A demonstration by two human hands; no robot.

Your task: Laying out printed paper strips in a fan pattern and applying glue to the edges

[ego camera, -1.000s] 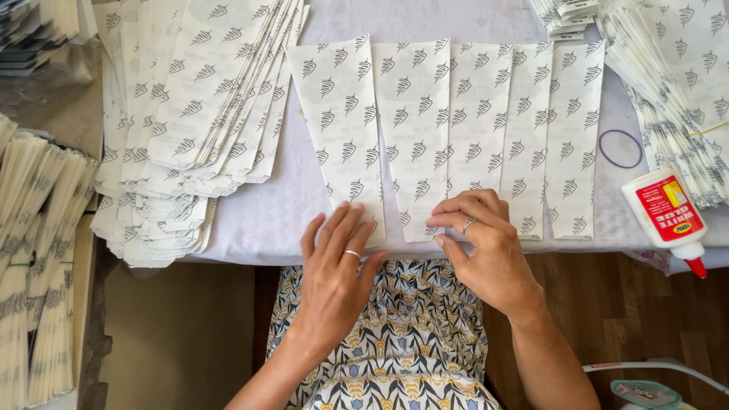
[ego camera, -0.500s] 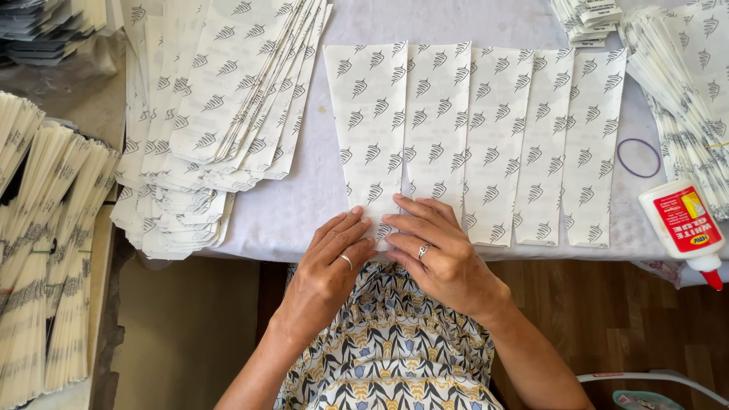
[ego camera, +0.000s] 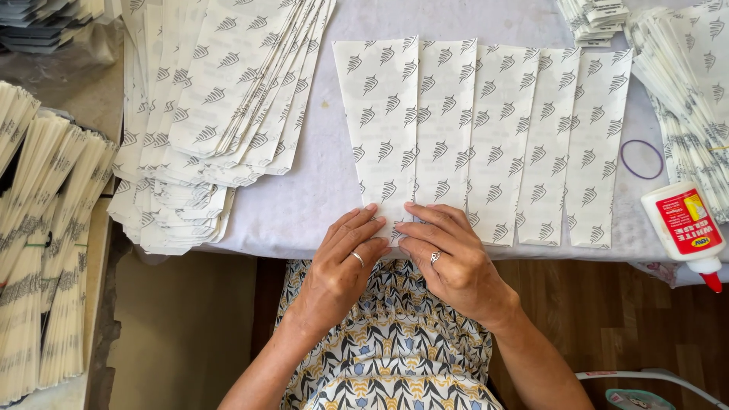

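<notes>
Two hands, left hand (ego camera: 340, 266) and right hand (ego camera: 448, 262), fingers pressed flat on near edge of leftmost paper sheet (ego camera: 383, 129); we judge sheet light, flimsy, creasable; grip at edges.

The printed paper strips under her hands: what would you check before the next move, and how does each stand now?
1. Both hands on the work: left hand and right hand press the bottom edge of the leftmost strip: ok.
2. Row of printed strips overlapping in order, fanned evenly: ok.
3. Bottom edge folded or glued flat: hidden beneath the fingers: cannot tell.
4. Glue bottle lying within reach, red tip on: ok.
5. Purple rubber band free on the cloth: ok.
6. Supply stack at hand: ok.
</notes>
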